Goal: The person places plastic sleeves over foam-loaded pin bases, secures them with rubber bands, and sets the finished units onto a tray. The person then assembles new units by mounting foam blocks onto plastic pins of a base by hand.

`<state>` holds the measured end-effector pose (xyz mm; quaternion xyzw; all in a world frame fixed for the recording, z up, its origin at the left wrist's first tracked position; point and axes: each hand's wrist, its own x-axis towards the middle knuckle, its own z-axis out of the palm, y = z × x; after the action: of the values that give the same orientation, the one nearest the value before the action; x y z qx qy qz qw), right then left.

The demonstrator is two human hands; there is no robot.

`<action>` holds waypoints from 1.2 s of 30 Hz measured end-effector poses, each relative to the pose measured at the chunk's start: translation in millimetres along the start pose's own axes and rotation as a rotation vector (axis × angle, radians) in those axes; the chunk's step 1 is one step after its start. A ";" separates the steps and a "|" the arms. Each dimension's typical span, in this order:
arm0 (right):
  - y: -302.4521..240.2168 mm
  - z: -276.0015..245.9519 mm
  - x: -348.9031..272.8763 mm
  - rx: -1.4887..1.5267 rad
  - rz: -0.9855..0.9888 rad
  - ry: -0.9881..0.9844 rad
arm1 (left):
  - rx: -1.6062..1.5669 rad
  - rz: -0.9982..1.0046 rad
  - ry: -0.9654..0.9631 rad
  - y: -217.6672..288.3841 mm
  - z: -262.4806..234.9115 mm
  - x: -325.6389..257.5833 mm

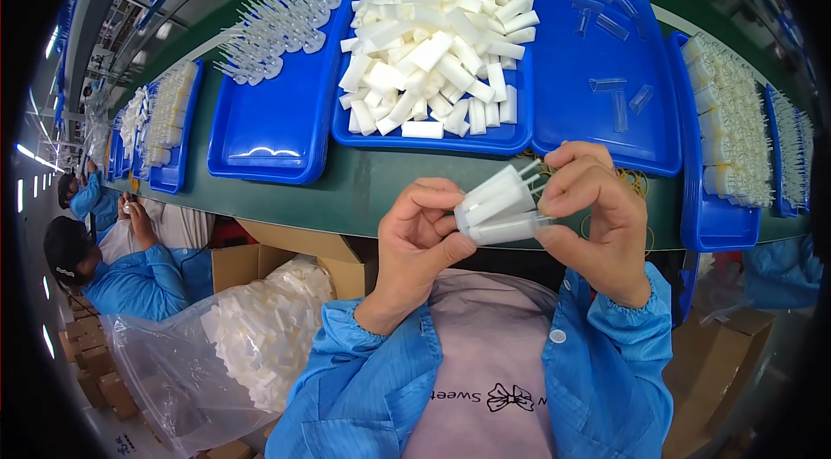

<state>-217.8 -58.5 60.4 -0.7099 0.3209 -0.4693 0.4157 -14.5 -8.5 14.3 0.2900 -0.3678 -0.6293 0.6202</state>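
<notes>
Between my hands, above the near edge of the table, is a small bunch of white foam-filled tubes (495,199) with thin pale stems sticking out on the right. My left hand (417,229) is closed round their left ends, thumb below and fingers above. My right hand (597,212) has its fingers and thumb closed at the stem end; exactly what the fingertips pinch is partly hidden. Just beyond my hands, white foam pieces (433,43) are heaped in a blue tray (424,144).
Clear short tubes (619,111) lie in a blue tray (563,134) at the right. Another blue tray (268,147) holds clear stemmed parts (277,35). Bundled parts (727,121) stand far right. At lower left are a carton (299,238), a bag of foam pieces (264,329) and a seated co-worker (138,277).
</notes>
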 end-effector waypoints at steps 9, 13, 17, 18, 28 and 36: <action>-2.0 4.0 -1.9 0.007 -0.023 -0.026 | 0.020 0.039 -0.012 0.7 4.9 -2.9; 0.7 4.8 -1.4 0.066 0.035 0.004 | 0.053 0.047 -0.028 1.3 3.6 -1.3; 4.4 -9.1 11.9 -0.031 0.045 -0.075 | 0.051 -0.035 0.041 4.7 3.5 1.1; 5.4 -15.8 20.5 -0.102 0.026 -0.113 | 0.054 -0.033 0.046 6.0 2.4 0.1; 103.7 -70.7 51.6 -1.466 -0.105 -0.065 | 0.157 0.025 0.115 1.8 0.1 4.5; 23.5 -31.3 46.3 0.229 0.272 0.131 | 0.557 0.257 0.083 4.6 1.1 2.1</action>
<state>-232.1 -117.3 64.6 -0.5758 0.3848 -0.4876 0.5317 -12.9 -10.2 18.9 0.4256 -0.5341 -0.4082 0.6058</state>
